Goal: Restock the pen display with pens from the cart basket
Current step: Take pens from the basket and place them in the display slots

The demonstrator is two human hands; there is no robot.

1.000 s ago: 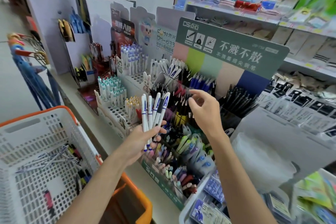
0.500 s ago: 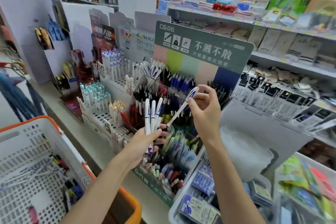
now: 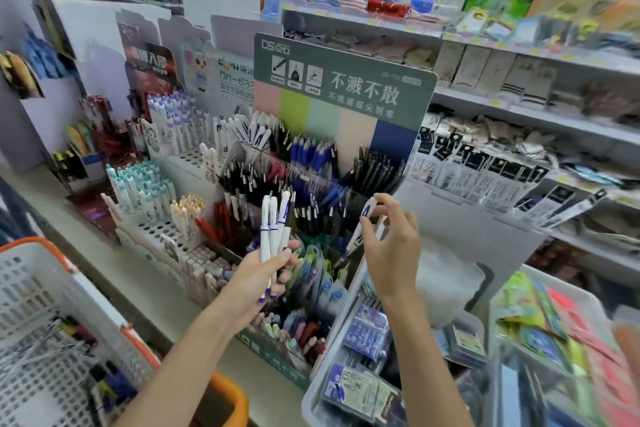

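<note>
The bare left forearm (image 3: 194, 350) and bare right forearm (image 3: 422, 357) rise from the near edge toward the far side. The left hand (image 3: 258, 276) wraps its fingers round the lower halves of a bunch of slim white plastic pens with blue bands (image 3: 272, 225), held upright. The right hand (image 3: 393, 250), just to its right, back toward the camera, pinches a single white plastic pen with blue print (image 3: 363, 218), tilted, between thumb and fingertips.

I am holding a bunch of white pens (image 3: 273, 229) with blue bands upright in my left hand (image 3: 256, 274), tips down, just in front of the pen display (image 3: 346, 80). I am pinching one white-and-blue pen (image 3: 363, 222) in my right hand (image 3: 391, 253), tilting it over the display's crowded tiers. Loose pens (image 3: 41, 347) are lying in the white cart basket (image 3: 41, 288) at lower left.
</note>
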